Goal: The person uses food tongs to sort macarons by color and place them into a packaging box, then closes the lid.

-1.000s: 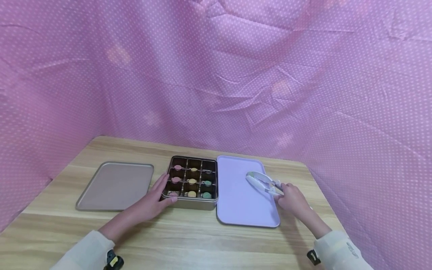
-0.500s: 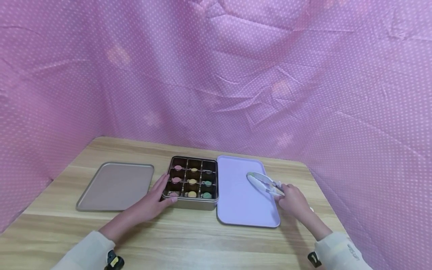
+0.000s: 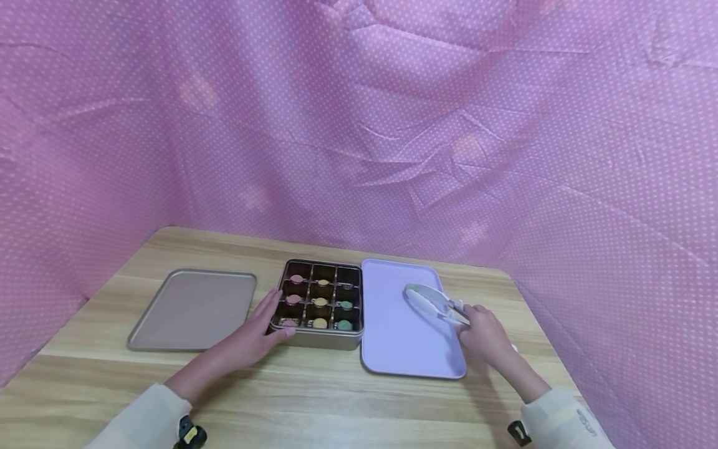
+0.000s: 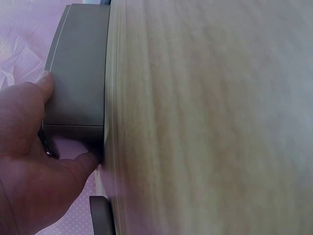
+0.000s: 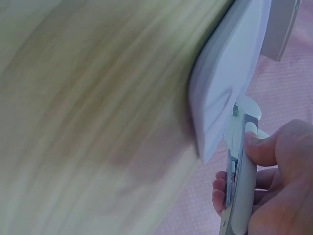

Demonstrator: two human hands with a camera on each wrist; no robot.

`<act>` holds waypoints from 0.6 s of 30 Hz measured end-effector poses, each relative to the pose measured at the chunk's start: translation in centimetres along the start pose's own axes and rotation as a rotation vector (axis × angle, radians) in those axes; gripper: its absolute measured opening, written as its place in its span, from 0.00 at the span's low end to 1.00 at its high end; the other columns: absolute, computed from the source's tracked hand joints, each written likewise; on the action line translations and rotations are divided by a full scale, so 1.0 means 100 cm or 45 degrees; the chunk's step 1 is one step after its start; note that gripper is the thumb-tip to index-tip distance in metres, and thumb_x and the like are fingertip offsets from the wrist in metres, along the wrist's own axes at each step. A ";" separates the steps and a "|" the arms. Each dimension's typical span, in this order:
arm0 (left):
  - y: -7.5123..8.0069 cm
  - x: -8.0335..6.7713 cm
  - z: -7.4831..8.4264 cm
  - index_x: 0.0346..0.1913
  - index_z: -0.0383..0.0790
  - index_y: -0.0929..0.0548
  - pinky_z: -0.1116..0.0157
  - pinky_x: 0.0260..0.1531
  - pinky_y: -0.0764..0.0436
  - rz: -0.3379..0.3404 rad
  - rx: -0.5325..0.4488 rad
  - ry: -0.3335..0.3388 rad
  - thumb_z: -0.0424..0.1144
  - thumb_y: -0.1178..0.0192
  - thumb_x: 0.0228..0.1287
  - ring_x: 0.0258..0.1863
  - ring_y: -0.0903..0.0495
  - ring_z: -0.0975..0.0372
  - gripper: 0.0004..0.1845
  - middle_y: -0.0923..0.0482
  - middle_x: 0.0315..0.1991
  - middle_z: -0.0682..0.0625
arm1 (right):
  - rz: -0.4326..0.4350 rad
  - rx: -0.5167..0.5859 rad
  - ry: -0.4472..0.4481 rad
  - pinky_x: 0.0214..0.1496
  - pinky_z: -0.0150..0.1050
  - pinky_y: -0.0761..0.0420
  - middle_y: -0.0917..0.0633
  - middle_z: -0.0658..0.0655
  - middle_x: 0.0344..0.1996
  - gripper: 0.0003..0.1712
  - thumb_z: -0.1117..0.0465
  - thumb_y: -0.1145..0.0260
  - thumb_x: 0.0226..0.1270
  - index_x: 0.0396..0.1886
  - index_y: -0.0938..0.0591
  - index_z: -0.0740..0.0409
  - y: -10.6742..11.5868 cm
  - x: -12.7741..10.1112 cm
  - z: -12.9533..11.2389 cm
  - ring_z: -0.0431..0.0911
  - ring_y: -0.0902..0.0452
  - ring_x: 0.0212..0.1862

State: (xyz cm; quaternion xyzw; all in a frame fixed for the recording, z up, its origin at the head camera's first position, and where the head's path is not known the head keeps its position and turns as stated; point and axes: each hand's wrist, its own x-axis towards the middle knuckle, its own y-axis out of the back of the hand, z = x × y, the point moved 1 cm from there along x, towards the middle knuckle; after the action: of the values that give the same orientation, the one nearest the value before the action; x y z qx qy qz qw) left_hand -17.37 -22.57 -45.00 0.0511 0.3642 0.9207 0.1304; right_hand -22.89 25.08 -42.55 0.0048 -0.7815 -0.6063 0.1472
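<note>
Near the table's middle stands a brown tin box (image 3: 325, 340) with a divided insert. Small round macaron-like sweets sit in its cells: pink (image 3: 293, 300) on the left, yellow (image 3: 320, 302) in the middle, green (image 3: 345, 305) on the right. No coloured sweet shows in the far-right cell. My left hand (image 3: 255, 333) rests against the box's near-left corner, fingers straight along its side, thumb on the front wall. My right hand (image 3: 485, 333) grips white-tipped tongs (image 3: 423, 302) over the lilac tray (image 3: 392, 349). Something green (image 3: 414, 287) shows between the tong tips.
A flat grey-brown lid or tray (image 3: 196, 308) lies left of the box. The lilac tray stands against the box's right side. A small white object (image 3: 514, 347) is partly hidden behind the right wrist. Pink dotted cloth (image 3: 336, 125) hangs around the wooden table (image 3: 336, 405).
My right hand and the tongs have shifted slightly left over the lilac tray, the green thing still at their tips. The left hand stays at the box.
</note>
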 end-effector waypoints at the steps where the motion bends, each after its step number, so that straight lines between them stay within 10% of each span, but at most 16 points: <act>1: 0.000 0.000 0.000 0.82 0.42 0.66 0.33 0.72 0.54 -0.001 0.000 0.000 0.66 0.49 0.71 0.78 0.62 0.35 0.53 0.74 0.82 0.39 | -0.002 0.007 0.001 0.51 0.62 0.18 0.16 0.73 0.42 0.29 0.66 0.31 0.58 0.58 0.22 0.78 0.001 0.000 -0.002 0.67 0.18 0.45; 18: -0.001 0.000 -0.001 0.82 0.44 0.66 0.33 0.72 0.53 0.007 0.005 0.005 0.67 0.49 0.71 0.78 0.61 0.34 0.54 0.74 0.82 0.39 | 0.022 0.060 0.105 0.45 0.56 0.18 0.16 0.66 0.39 0.26 0.65 0.28 0.59 0.56 0.20 0.73 0.018 0.015 -0.051 0.58 0.20 0.41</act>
State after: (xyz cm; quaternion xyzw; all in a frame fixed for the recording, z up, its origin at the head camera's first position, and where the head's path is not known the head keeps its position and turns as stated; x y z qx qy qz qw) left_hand -17.37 -22.58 -45.15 0.0505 0.3660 0.9205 0.1270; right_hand -22.82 20.46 -39.41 0.0266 -0.7888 -0.5857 0.1844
